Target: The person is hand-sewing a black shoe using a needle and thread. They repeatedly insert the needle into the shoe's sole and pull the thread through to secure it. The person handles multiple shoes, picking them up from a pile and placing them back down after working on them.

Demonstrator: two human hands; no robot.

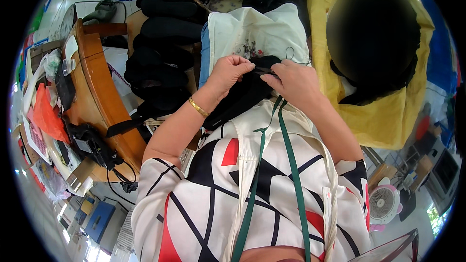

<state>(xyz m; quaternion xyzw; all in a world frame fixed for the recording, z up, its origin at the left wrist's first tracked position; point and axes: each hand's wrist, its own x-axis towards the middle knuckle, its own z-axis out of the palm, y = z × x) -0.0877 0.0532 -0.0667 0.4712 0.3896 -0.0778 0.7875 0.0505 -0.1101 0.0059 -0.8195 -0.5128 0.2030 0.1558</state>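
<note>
A black cloth piece [242,96] lies across my lap, and its upper edge is between my two hands. My left hand [227,73], with a gold bracelet [198,107] at the wrist, pinches that edge with thumb and forefinger. Close by on the right, my right hand [296,81] has its fingers bent over the same black cloth, the thumb pointing toward the left hand. Whether a needle or thread is between the fingertips is too small to tell. Behind the hands spreads a white cloth [257,22] with a small dark and red print.
Black shoe-shaped pieces [167,31] are piled at left, beside a curved wooden table edge [99,77]. A black bag [90,140] hangs there. On the right, a yellow sack [383,121] holds a dark, partly blurred bundle [374,34]. A small fan [385,201] stands lower right.
</note>
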